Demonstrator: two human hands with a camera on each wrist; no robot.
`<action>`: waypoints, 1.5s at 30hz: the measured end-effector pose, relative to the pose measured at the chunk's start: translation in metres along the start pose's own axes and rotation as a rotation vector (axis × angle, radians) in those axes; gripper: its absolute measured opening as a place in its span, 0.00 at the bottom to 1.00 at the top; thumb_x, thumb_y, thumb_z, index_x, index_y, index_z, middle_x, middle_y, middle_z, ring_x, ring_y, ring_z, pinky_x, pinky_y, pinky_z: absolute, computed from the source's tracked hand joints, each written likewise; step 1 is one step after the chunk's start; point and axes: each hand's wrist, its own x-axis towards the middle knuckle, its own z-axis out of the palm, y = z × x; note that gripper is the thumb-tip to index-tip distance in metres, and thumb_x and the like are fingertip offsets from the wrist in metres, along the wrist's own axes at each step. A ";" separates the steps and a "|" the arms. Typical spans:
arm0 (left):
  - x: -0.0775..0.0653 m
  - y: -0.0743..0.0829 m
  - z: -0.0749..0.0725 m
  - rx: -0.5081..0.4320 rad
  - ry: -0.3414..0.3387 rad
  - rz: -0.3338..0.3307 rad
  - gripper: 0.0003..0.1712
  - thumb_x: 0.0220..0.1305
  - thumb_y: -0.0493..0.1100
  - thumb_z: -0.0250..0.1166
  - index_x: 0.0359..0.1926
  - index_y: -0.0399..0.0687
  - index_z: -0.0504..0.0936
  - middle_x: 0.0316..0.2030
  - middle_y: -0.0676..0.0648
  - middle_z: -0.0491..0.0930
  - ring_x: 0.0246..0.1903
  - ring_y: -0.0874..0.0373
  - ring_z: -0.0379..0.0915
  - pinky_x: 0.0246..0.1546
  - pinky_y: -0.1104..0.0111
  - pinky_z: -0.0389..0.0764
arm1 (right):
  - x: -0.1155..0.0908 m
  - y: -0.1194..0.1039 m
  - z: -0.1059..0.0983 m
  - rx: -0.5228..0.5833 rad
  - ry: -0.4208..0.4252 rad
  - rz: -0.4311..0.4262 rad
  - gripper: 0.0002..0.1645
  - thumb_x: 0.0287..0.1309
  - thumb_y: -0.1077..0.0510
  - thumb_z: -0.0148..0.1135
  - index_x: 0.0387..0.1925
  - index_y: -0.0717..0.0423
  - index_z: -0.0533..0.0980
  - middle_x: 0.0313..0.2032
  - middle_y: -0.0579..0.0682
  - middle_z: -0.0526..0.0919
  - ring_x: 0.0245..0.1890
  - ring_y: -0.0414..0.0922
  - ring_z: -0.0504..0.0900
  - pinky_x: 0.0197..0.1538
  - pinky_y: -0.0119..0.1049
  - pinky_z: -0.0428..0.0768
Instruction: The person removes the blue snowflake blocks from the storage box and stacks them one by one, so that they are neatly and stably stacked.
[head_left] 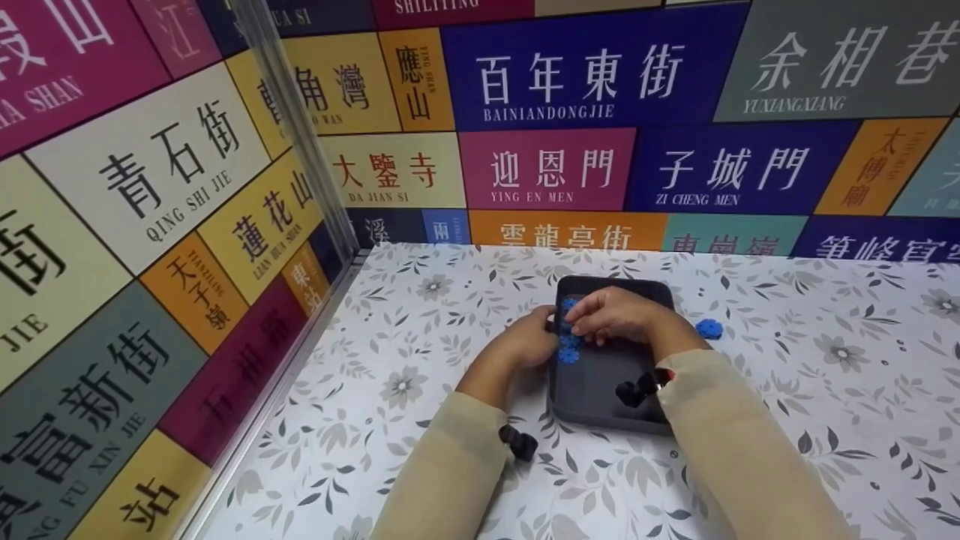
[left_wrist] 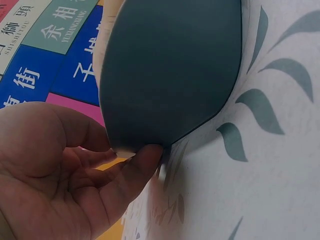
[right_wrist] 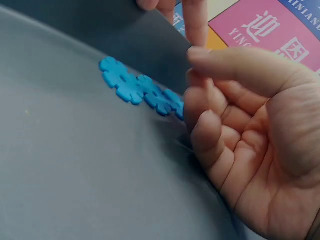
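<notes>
Blue flower-shaped plastic pieces (head_left: 568, 353) lie in a row along the left wall of a dark grey tray (head_left: 600, 390). My left hand (head_left: 531, 337) grips the tray's left side by the wall; in the left wrist view, its fingers (left_wrist: 135, 172) pinch the tray's corner. Over the tray, my right hand (head_left: 611, 315) has its fingers bent close to the row. In the right wrist view, a linked-looking line of blue pieces (right_wrist: 120, 80) runs behind the right fingers (right_wrist: 206, 132), which hide its end. Whether they pinch a piece cannot be seen.
Another blue piece (head_left: 709, 328) lies on the floral tablecloth (head_left: 810, 420), right of the tray. A wall with colourful street-name panels (head_left: 547, 169) stands behind the table, and a second such wall (head_left: 180, 165) runs along the left.
</notes>
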 end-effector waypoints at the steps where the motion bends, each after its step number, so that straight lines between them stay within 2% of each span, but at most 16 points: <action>1: 0.000 0.000 0.000 -0.004 -0.001 -0.001 0.39 0.71 0.39 0.56 0.82 0.46 0.63 0.72 0.41 0.77 0.67 0.50 0.75 0.73 0.56 0.75 | 0.000 0.001 0.000 -0.017 -0.005 0.002 0.24 0.62 0.62 0.73 0.58 0.70 0.83 0.30 0.42 0.90 0.27 0.38 0.83 0.31 0.31 0.83; 6: 0.001 0.001 0.000 0.000 0.000 -0.010 0.39 0.72 0.40 0.56 0.83 0.48 0.62 0.74 0.41 0.76 0.69 0.51 0.73 0.75 0.56 0.73 | 0.000 0.001 0.001 -0.136 -0.066 0.008 0.23 0.58 0.65 0.74 0.56 0.69 0.83 0.31 0.41 0.90 0.29 0.37 0.84 0.35 0.31 0.85; 11: 0.001 0.000 0.000 0.000 0.000 -0.014 0.39 0.71 0.39 0.57 0.82 0.48 0.63 0.77 0.41 0.72 0.74 0.51 0.69 0.80 0.56 0.67 | -0.001 -0.004 0.003 -0.312 -0.127 0.025 0.23 0.54 0.62 0.78 0.53 0.61 0.87 0.31 0.39 0.87 0.32 0.35 0.83 0.38 0.30 0.83; 14: 0.001 0.000 0.000 -0.006 -0.004 -0.013 0.39 0.71 0.38 0.56 0.83 0.48 0.63 0.77 0.41 0.71 0.76 0.51 0.67 0.80 0.56 0.66 | -0.002 -0.007 0.005 -0.385 -0.134 0.016 0.22 0.53 0.61 0.80 0.51 0.59 0.88 0.30 0.38 0.86 0.31 0.34 0.82 0.36 0.29 0.81; 19: 0.000 -0.001 -0.001 -0.001 -0.003 -0.025 0.39 0.72 0.39 0.57 0.83 0.50 0.63 0.78 0.42 0.70 0.77 0.50 0.66 0.81 0.54 0.65 | -0.003 -0.010 0.008 -0.433 -0.133 -0.024 0.21 0.51 0.63 0.81 0.49 0.60 0.89 0.28 0.39 0.84 0.30 0.34 0.80 0.36 0.28 0.80; 24: 0.000 -0.002 0.000 -0.025 0.004 -0.013 0.38 0.75 0.43 0.60 0.82 0.50 0.64 0.75 0.40 0.74 0.76 0.47 0.68 0.80 0.54 0.67 | -0.001 -0.011 0.012 -0.530 -0.114 -0.059 0.20 0.51 0.61 0.80 0.49 0.56 0.90 0.26 0.37 0.83 0.29 0.34 0.78 0.36 0.27 0.77; 28: 0.000 -0.002 0.000 -0.020 0.006 -0.008 0.38 0.75 0.46 0.62 0.82 0.50 0.64 0.74 0.40 0.75 0.76 0.47 0.69 0.79 0.54 0.68 | 0.000 -0.011 0.013 -0.552 -0.114 -0.065 0.19 0.50 0.62 0.80 0.47 0.56 0.91 0.26 0.37 0.83 0.29 0.35 0.77 0.36 0.28 0.77; 33: 0.000 -0.003 0.000 0.004 0.004 -0.003 0.38 0.74 0.42 0.58 0.83 0.49 0.63 0.76 0.40 0.73 0.76 0.48 0.68 0.79 0.55 0.68 | -0.001 -0.010 0.013 -0.535 -0.125 -0.083 0.16 0.51 0.63 0.78 0.44 0.59 0.90 0.26 0.38 0.83 0.28 0.35 0.78 0.36 0.28 0.78; 39: 0.002 -0.003 0.001 -0.004 0.003 -0.014 0.36 0.78 0.47 0.61 0.82 0.51 0.64 0.77 0.42 0.72 0.78 0.47 0.66 0.81 0.53 0.65 | -0.003 -0.010 0.014 -0.510 -0.128 -0.090 0.21 0.50 0.63 0.80 0.49 0.58 0.89 0.25 0.39 0.83 0.27 0.34 0.77 0.34 0.27 0.77; 45: 0.002 -0.002 0.001 0.000 0.003 -0.028 0.37 0.76 0.44 0.61 0.82 0.52 0.64 0.77 0.42 0.71 0.77 0.48 0.67 0.80 0.53 0.66 | -0.001 -0.010 0.015 -0.569 -0.116 -0.097 0.19 0.49 0.61 0.81 0.46 0.55 0.91 0.24 0.39 0.83 0.26 0.34 0.77 0.34 0.27 0.75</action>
